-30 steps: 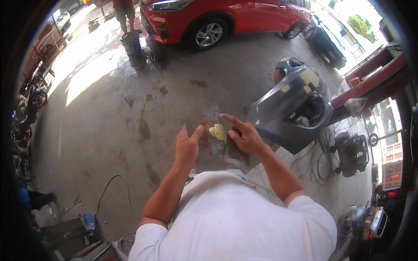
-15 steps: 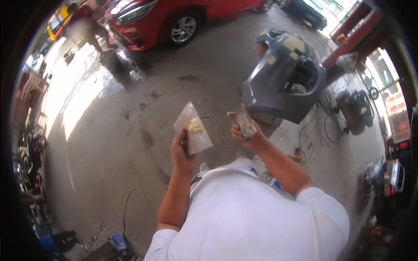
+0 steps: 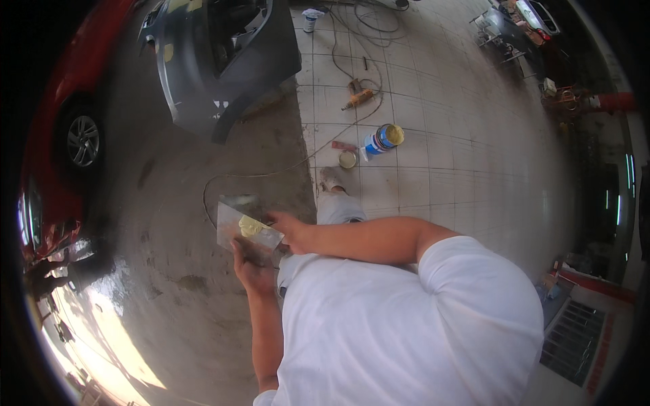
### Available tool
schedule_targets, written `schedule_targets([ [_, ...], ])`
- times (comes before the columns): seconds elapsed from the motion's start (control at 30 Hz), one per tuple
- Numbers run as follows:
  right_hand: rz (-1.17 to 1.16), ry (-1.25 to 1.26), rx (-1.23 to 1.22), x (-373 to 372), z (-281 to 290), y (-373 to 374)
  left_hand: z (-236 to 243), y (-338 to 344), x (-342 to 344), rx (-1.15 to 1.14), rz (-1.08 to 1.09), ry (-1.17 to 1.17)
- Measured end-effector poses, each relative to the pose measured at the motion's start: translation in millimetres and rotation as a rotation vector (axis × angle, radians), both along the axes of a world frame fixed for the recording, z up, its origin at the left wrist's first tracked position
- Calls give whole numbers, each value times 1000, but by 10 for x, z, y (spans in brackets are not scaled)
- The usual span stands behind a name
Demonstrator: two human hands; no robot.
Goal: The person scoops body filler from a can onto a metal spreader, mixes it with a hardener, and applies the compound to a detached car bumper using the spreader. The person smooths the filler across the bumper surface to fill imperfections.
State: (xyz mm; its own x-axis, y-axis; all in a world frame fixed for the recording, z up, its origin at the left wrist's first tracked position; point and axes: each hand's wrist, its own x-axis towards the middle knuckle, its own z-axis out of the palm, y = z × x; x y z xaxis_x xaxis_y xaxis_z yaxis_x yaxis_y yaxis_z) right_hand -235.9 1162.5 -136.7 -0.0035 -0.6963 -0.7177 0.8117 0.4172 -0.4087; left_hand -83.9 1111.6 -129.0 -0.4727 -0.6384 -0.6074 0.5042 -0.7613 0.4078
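My left hand (image 3: pixel 249 269) grips a flat metal plate (image 3: pixel 229 226) from below, with a lump of pale yellow putty (image 3: pixel 250 226) on it. My right hand (image 3: pixel 288 227) is closed on a metal spreader at the plate's far right side; much of that tool is hidden by the plate and fingers. Beyond them on the tiles stand an open can of yellowish material (image 3: pixel 384 141), a round lid (image 3: pixel 347 159) and a small red tube (image 3: pixel 343 145).
A dark grey bumper (image 3: pixel 189 88) lies ahead at left, beside a red car (image 3: pixel 54 155). An orange power tool (image 3: pixel 359 95) and cables rest on the tiled floor (image 3: pixel 440 169). A person's dark shape shows at the left edge. A motorcycle (image 3: pixel 504 37) is at upper right.
My body and view have turned right, bringing the tiles and can forward. The plate and spreader, apart half a second ago, are now together, and my right arm reaches across leftward.
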Motion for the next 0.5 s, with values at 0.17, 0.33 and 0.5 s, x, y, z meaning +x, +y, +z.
schedule_targets([
  [0.17,339,245,-188,-757,-1057,626,-341,146,-460,26,7,-275],
  [0.33,517,905,467,-2053,-3222,2042,-1142,534,-782,191,129,-360],
  [0.5,745,990,858,-3448,-5083,3058,-2419,1106,-1550,440,272,-393],
])
